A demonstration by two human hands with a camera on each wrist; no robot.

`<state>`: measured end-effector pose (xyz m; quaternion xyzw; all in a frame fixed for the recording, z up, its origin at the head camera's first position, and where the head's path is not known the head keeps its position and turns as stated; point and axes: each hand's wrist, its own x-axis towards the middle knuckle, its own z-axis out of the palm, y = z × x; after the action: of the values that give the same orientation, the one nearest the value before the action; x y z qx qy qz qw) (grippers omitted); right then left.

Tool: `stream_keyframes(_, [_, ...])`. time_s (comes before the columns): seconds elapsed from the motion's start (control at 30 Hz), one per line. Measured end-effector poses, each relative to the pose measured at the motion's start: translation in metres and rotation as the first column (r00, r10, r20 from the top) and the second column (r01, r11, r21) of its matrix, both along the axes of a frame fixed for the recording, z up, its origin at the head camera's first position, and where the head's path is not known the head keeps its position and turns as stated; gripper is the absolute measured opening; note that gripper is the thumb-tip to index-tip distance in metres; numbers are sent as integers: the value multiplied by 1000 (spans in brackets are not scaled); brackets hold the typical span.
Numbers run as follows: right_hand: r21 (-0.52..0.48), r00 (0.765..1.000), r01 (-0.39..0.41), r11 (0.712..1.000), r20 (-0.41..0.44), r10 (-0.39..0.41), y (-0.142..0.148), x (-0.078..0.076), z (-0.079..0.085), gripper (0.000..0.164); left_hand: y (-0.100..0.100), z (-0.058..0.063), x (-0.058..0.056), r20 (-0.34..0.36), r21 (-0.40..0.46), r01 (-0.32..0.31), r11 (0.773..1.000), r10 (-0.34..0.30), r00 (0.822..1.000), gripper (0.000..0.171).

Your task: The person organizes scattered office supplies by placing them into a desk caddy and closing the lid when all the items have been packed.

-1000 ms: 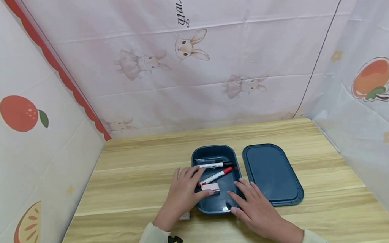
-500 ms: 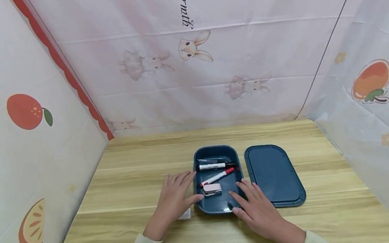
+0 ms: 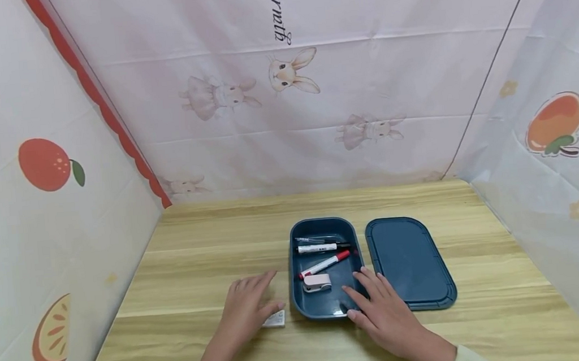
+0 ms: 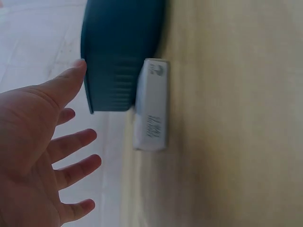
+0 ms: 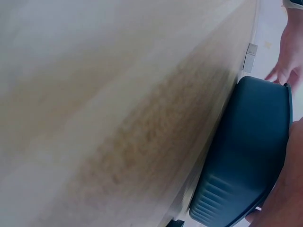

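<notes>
A dark blue open box [image 3: 330, 307] stands on the table. Inside it lie a clear pen [image 3: 310, 240], a white marker with a black cap [image 3: 317, 248], a white marker with a red cap [image 3: 325, 264] and a small pale pink rounded object [image 3: 317, 282], its exact kind unclear. My left hand [image 3: 245, 306] hovers left of the box, fingers spread, holding nothing. Under it sits a small white carton [image 4: 154, 104] with print, partly hidden by the hand in the head view. My right hand [image 3: 387, 314] rests over the box's right rim, fingers extended.
The flat blue lid [image 3: 410, 261] lies on the wooden table [image 3: 212, 232] to the right of the box, close to my right hand. Printed cloth walls [image 3: 389, 82] surround the table at the back and both sides.
My left hand has drawn back from inside the box to the left, leaving the pale pink object beside the red-capped marker. The right hand has stayed at the rim.
</notes>
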<state>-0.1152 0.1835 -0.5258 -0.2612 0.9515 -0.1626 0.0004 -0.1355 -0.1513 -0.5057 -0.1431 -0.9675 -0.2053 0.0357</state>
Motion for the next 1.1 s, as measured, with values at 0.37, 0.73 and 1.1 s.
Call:
stream_keyframes(0.37, [-10,1000,-4,1000,-1,4,0,0,-1,49,-23,-18,19,15,0,-41,999,41,999,69])
stream_keyframes(0.73, [-25,1000,-4,1000,-12,3,0,1,-1,48,-30,-24,27,20,-6,-24,1000,24,1000,51])
stream_keyframes(1.1, [-25,1000,0,1000,-24,0,0,2,-1,47,-29,-25,31,-1,-35,-25,999,25,1000,36])
